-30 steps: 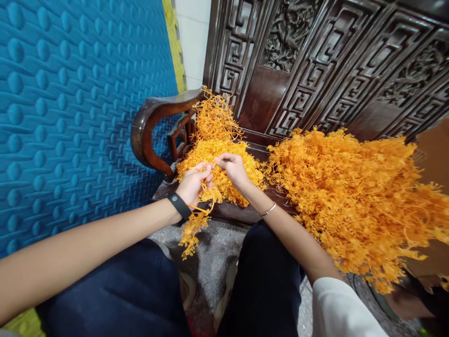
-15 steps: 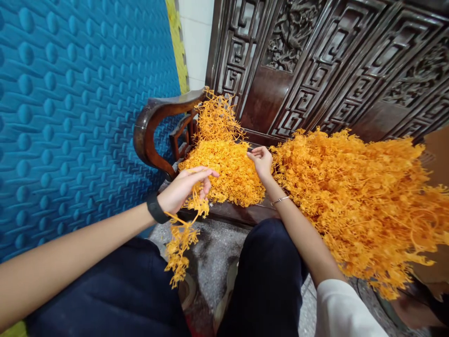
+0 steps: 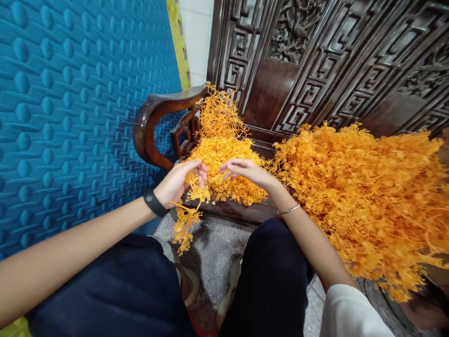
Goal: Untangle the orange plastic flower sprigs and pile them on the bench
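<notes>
My left hand (image 3: 178, 181), with a black band at the wrist, is closed around an orange plastic sprig (image 3: 187, 206) that hangs below it over the bench edge. My right hand (image 3: 247, 171), with a thin bracelet on the wrist, hovers just right of it with fingers stretched toward the sprig and holding nothing. Both hands are above a small pile of orange sprigs (image 3: 224, 154) on the seat of a dark carved wooden bench (image 3: 238, 213). A much larger heap of orange sprigs (image 3: 361, 187) covers the seat to the right.
A blue studded foam mat (image 3: 70, 103) stands on the left beside the bench's curved armrest (image 3: 154, 117). The carved backrest (image 3: 315, 61) rises behind the piles. My knees in dark trousers (image 3: 270, 276) are below, over a speckled grey floor (image 3: 213, 248).
My right hand went right to the big heap's edge and has come back beside my left hand. My left hand has kept hold of the hanging sprig and moved only slightly.
</notes>
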{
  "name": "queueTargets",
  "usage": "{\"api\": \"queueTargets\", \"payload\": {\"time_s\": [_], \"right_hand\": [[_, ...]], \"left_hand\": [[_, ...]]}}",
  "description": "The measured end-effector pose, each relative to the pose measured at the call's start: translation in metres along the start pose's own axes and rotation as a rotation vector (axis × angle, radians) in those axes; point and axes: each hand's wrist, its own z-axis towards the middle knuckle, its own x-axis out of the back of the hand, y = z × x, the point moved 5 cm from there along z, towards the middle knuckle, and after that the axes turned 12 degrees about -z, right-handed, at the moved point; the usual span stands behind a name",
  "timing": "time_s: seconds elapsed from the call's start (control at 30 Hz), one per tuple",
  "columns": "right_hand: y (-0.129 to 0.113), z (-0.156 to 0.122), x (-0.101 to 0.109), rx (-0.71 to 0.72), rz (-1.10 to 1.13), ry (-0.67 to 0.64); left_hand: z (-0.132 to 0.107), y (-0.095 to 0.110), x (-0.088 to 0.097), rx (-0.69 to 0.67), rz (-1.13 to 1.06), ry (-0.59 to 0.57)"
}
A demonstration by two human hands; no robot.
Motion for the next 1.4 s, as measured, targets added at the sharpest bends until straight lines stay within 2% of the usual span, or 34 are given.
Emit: {"api": "queueTargets", "payload": {"time_s": [0.03,0.1,0.2,0.3,0.4,0.57,0.63,0.67,0.77,0.83,0.9,1.03,1.2,1.27,1.4], "right_hand": [[-0.006,-0.002,-0.011,0.000,0.022,-0.095],[-0.014,-0.001,-0.026,0.001,0.062,-0.131],[-0.016,0.005,-0.031,0.009,0.132,0.020],[-0.012,0.010,-0.027,0.023,0.192,0.152],[-0.009,0.009,-0.027,0.020,0.216,0.187],[-0.009,0.012,-0.031,0.010,0.292,0.306],[-0.004,0.015,-0.018,0.009,0.270,0.408],[0.001,0.015,-0.005,-0.002,0.246,0.495],[0.026,0.005,0.050,-0.072,0.144,0.845],[0.045,-0.003,0.079,-0.097,0.047,0.942],[0.058,-0.005,0.093,-0.092,-0.082,0.889],[0.066,0.001,0.086,-0.046,-0.284,0.735],[0.055,0.004,0.078,-0.032,-0.557,0.805],[0.057,0.002,0.079,-0.081,-0.566,0.831],[0.059,0.001,0.079,-0.132,-0.395,0.795]], "left_hand": [[0.001,0.000,0.001,-0.014,-0.004,0.012],[0.001,0.001,0.003,-0.043,0.006,0.029],[-0.001,0.002,0.000,-0.060,0.087,0.029],[-0.004,-0.003,-0.003,0.050,0.205,-0.017],[-0.006,-0.007,-0.005,0.167,0.298,-0.071],[-0.001,-0.001,-0.003,0.174,0.360,-0.031],[-0.002,-0.001,-0.001,0.212,0.411,-0.012],[-0.005,-0.004,-0.001,0.262,0.444,-0.033],[-0.020,-0.014,-0.003,0.426,0.488,-0.161],[-0.027,-0.016,-0.004,0.428,0.443,-0.207],[-0.029,-0.015,-0.006,0.351,0.381,-0.232],[-0.023,-0.016,-0.004,0.246,0.252,-0.190],[-0.018,-0.018,0.001,0.232,0.114,-0.069],[-0.017,-0.017,0.003,0.215,0.052,-0.028],[-0.013,-0.016,0.010,0.191,-0.099,0.064]]}}
